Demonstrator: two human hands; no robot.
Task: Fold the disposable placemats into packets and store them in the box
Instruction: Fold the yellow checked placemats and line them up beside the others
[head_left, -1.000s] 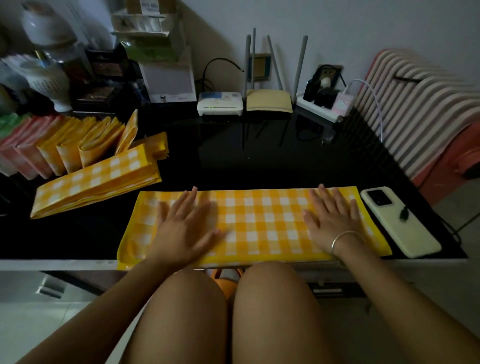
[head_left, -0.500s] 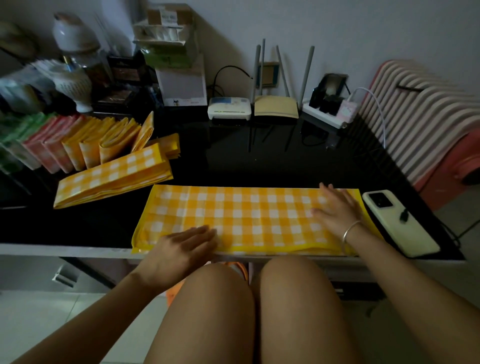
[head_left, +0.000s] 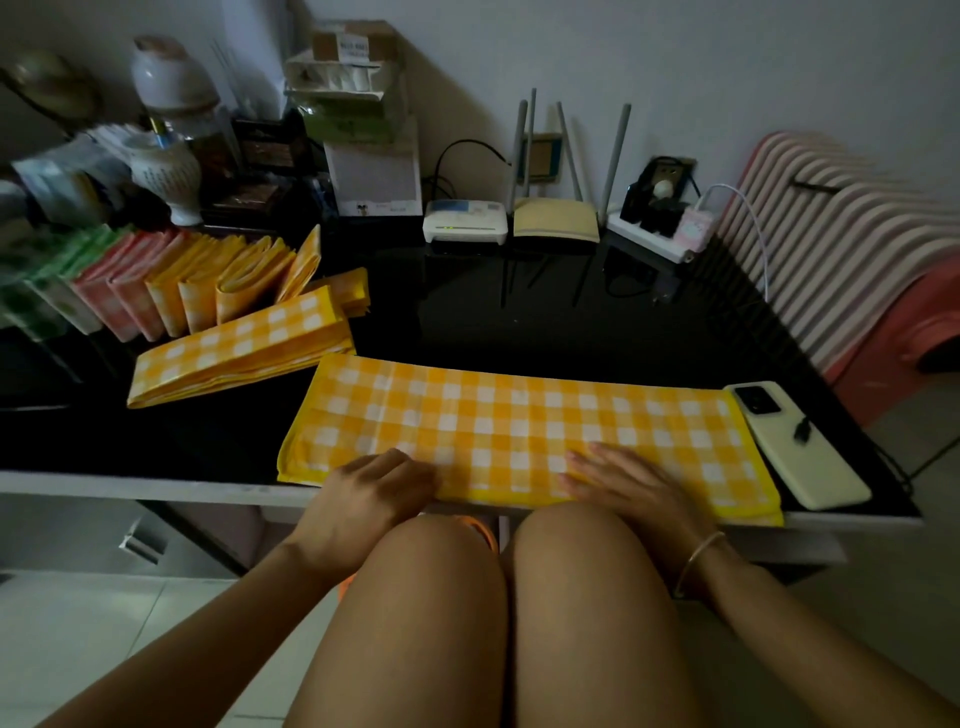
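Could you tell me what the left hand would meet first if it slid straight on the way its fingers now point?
The left hand points right along the near edge of the placemat, so it would probably first meet the right hand, lying flat on that placemat. Only mat lies between.

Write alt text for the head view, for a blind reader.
A person's right hand presses a long yellow checked placemat flat on a black table; the left hand curls at its near edge. Folded packets stand left, a phone right.
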